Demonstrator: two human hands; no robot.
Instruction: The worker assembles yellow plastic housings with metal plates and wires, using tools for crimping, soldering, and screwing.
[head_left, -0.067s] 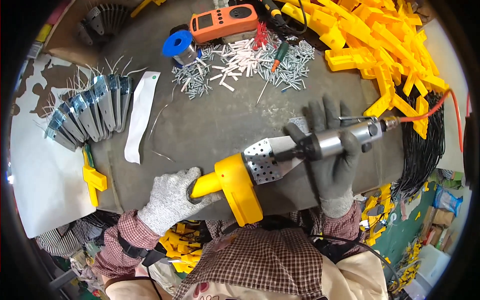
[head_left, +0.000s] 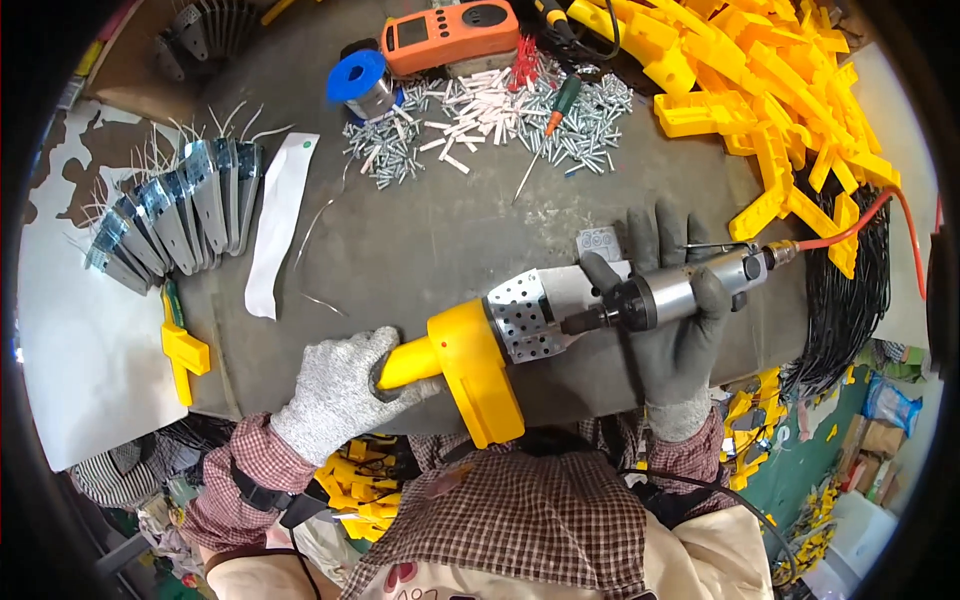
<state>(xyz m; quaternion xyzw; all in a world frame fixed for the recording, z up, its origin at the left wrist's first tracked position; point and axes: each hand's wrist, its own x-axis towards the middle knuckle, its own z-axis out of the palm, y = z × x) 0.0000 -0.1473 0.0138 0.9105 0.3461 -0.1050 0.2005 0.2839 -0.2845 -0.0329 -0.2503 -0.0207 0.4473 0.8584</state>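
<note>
My left hand point(head_left: 338, 385), in a grey knitted glove, is closed around the grip of a yellow plastic tool housing point(head_left: 470, 365). A perforated metal sleeve point(head_left: 524, 312) projects from the housing toward the right, with a pale flat metal piece beyond it. My right hand point(head_left: 672, 320), in a dark-coated glove, holds a silver air screwdriver point(head_left: 690, 292) across the palm. Its thumb crosses the barrel while several other fingers stretch past the far side. The dark tip of the driver lies at the sleeve's right end; whether it touches a screw cannot be made out.
Piled screws point(head_left: 590, 125) and white sleeves lie at the back, beside a screwdriver point(head_left: 563, 105), solder spool point(head_left: 360, 80) and orange meter point(head_left: 450, 38). Yellow plastic parts point(head_left: 760, 80) heap at right. Metal blades point(head_left: 190, 205) and a white strip point(head_left: 283, 225) are left. A red hose point(head_left: 870, 215) trails right.
The air screwdriver's tip has shifted slightly toward me and to the right, and my right hand is less blurred. My left hand keeps its hold on the yellow housing.
</note>
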